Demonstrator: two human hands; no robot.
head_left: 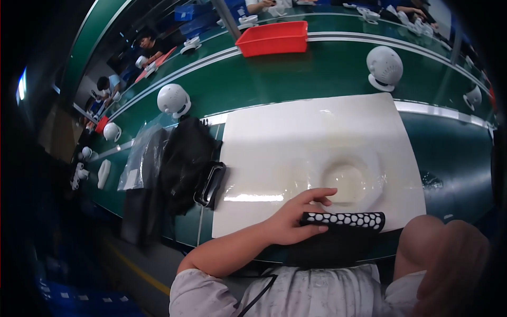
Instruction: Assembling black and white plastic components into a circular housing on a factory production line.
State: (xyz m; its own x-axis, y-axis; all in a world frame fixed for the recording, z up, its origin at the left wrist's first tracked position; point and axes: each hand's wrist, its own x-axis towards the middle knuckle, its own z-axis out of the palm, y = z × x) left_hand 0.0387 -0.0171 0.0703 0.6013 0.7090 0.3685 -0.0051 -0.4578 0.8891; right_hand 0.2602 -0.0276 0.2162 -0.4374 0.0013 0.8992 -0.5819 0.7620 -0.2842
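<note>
My left hand (pixel 298 215) reaches in from the lower edge over the front of a white board (pixel 264 132). Between its thumb and fingers sits the end of a black strip with white pebble-like spots (pixel 346 220), the index finger stretched out above it. Black material (pixel 327 245) shows just below the strip; whether they are joined I cannot tell. Beyond the hand, a pale ring-shaped part (pixel 372 177) lies on the board. My right arm (pixel 449 253) is bent and blurred at the lower right, its hand not in view.
Left of the board lie a black fabric pouch (pixel 185 158), a black frame-like piece (pixel 211 182) and a clear plastic bag (pixel 140 158). White round devices (pixel 173 99) stand along the green bench, another (pixel 384 66) at the right. A red bin (pixel 272 39) stands at the back; people work beyond.
</note>
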